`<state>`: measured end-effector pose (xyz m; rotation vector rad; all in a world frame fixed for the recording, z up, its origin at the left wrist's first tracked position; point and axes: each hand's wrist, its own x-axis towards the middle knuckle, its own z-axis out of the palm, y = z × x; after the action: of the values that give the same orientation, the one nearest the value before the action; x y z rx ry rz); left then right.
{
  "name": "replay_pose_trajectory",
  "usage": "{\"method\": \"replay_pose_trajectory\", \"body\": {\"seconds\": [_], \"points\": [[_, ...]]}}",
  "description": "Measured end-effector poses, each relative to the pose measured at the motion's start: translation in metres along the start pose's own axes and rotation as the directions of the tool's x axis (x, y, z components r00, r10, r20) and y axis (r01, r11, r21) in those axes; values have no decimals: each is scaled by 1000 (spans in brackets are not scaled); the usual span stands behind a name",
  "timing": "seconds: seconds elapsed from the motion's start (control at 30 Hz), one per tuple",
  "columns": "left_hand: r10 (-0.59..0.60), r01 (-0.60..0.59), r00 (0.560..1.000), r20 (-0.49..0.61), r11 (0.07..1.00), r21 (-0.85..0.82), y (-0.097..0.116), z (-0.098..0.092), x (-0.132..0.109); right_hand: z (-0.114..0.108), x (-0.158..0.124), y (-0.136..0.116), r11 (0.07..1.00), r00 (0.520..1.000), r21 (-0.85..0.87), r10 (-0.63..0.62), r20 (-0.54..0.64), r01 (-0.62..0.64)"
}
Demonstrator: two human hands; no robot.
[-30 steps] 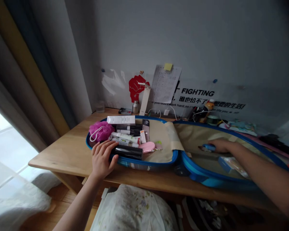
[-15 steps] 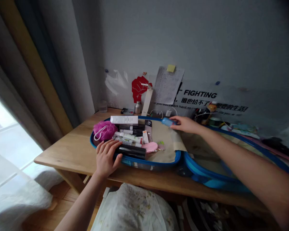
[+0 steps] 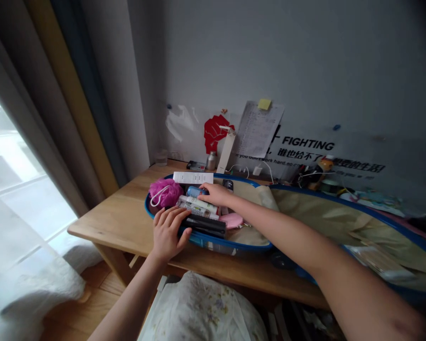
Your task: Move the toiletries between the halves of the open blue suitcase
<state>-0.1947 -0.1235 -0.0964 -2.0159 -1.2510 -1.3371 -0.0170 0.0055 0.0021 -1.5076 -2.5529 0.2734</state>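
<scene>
An open blue suitcase (image 3: 246, 246) lies on the wooden table, its left half holding toiletries. My right hand (image 3: 218, 195) is closed on a small blue bottle (image 3: 196, 191), low over the packed things, just right of a purple bath puff (image 3: 167, 193). White tubes (image 3: 203, 205) lie in front of the bottle. With fingers stretched out, my left hand (image 3: 170, 233) rests over the case's near left edge, its fingertips at the end of a long black box (image 3: 206, 226). A white box (image 3: 193, 177) lies along the far rim, and a pink oval item (image 3: 231, 220) is right of the tubes.
In the lid half on the right is a clear packet of thin sticks (image 3: 379, 263). Behind the case stand a silver bottle (image 3: 211, 161), a white upright strip-like object (image 3: 226, 151) and a charger with cables (image 3: 257, 170). A floral cloth-covered surface (image 3: 202, 308) is below the table edge.
My right hand has carried the blue bottle left, from above the case's middle to among the toiletries. My left hand stays on the case edge. The view has shifted slightly.
</scene>
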Motion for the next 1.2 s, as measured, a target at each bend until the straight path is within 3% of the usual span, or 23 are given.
{"method": "replay_pose_trajectory", "body": {"seconds": [0.27, 0.5, 0.63, 0.77, 0.9, 0.97, 1.07, 1.2], "points": [[-15, 15, 1000, -1, 1000, -4, 0, 1, -1, 7, 10, -6, 995, 995, -24, -95, 18, 95], [-6, 6, 1000, -4, 1000, -3, 0, 0, 0, 6, 8, -9, 987, 987, 9, -157, -45, 158], [11, -11, 1000, -5, 1000, -8, 0, 0, 0, -19, 0, 0, 978, 972, 57, -192, -133, 200], [-7, 8, 1000, 2, 1000, -15, 0, 0, -1, -60, -21, 38, 974, 972, 173, -112, -208, 149], [2, -3, 1000, -4, 1000, -12, -2, 2, -2, -79, -51, 78, 959, 998, 283, -7, -63, 25], [20, -20, 1000, -14, 1000, -3, -2, 2, -2, -73, -65, 82, 964, 999, 265, -9, 35, 0], [32, -32, 999, -28, 999, 6, 0, 1, 1, -50, -75, 68, 974, 989, 228, -35, 145, 1], [26, -26, 1000, -16, 1000, -1, 0, 0, 1, -17, -68, 36, 990, 989, 138, -29, 147, 8]]}}
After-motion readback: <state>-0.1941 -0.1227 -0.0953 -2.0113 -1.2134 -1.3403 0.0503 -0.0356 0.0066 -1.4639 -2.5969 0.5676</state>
